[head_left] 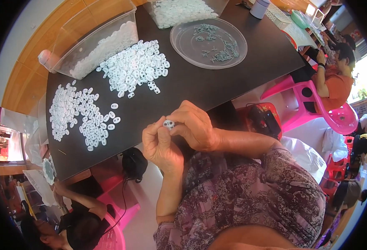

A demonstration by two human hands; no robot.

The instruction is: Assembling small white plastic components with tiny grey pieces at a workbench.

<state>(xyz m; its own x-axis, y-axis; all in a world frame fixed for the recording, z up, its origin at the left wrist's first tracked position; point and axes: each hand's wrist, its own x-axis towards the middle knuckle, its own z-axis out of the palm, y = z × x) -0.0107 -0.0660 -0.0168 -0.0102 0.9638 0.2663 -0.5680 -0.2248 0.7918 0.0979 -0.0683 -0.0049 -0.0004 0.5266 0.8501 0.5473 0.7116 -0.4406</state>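
Note:
Between my hands, near the table's front edge, is a small white plastic piece [169, 124] with dark holes. My left hand [163, 148] pinches it from below with thumb and fingertips. From the right, my right hand [194, 127] has curled fingers closed at the same piece; its fingertips partly hide it. Left of my hands, small white oval two-holed pieces [96, 125] lie loose on the dark table. Farther back is a heap of similar white pieces [135, 68]. A clear round lid [183, 50] holds scattered thin grey-green bits [225, 54], too small to name.
A clear plastic bin [62, 64] of white pieces stands at the far left, another tub [219, 10] at the back. A grey cup [259, 8] stands back right. People sit left [83, 221] and right [335, 81] near pink chairs [292, 104]. A black bag [134, 164] hangs by the table edge.

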